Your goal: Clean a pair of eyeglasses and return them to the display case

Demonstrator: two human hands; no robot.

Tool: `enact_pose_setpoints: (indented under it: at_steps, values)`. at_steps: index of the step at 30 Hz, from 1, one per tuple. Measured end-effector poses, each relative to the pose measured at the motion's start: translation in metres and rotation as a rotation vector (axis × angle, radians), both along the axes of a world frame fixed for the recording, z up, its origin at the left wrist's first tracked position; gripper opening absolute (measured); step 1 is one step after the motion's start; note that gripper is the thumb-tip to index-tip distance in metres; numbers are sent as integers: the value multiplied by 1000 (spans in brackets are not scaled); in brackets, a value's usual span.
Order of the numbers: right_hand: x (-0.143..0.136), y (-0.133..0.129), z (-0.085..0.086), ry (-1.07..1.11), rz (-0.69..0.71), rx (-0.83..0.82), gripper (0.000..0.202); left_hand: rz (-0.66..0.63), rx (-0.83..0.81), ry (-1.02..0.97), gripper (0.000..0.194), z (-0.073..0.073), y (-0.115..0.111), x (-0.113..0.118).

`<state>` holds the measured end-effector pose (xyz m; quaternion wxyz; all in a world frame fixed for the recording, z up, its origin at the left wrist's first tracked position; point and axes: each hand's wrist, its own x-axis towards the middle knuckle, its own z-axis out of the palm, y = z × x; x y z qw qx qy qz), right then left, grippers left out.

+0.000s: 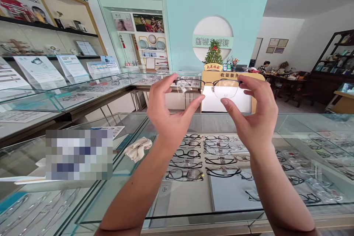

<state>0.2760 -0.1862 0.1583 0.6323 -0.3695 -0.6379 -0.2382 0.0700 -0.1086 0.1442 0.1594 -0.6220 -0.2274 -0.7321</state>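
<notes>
A pair of eyeglasses with a dark upper rim and clear lenses is held up in front of me, above the glass display case. My left hand grips its left end, fingers at the outer corner and thumb near the lower edge of that lens. At the other end, my right hand holds the outer corner, its thumb just below the right lens. A small label sits on the left lens, and a round mark shows on the right one. The temples are mostly hidden.
Rows of eyeglasses lie inside the glass case below my hands. A crumpled beige cloth rests on the glass at left. Farther back stand a cashier counter, a side showcase and a seated person.
</notes>
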Motion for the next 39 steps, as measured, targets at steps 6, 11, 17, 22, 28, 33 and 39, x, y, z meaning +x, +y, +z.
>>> enact_pose_setpoints:
  at_steps: [6,11,17,22,28,33,39]
  values:
    - [0,6,-2,-7,25,-20,51,129,41,17,73,-1,4,-3]
    - [-1,8,-2,21,27,-35,52,78,43,13,71,-1,5,-2]
    - [0,11,-3,51,31,-20,50,1,-17,52,75,-1,13,-2]
    - [3,14,-6,60,12,-27,53,-6,-20,58,77,-3,19,-1]
    - [5,18,-9,59,13,-49,57,28,32,67,70,-3,18,-1]
    - [7,19,-10,59,23,-84,59,52,53,59,76,-5,16,-2]
    - [6,20,-11,95,52,-130,61,82,37,52,75,-6,15,-2]
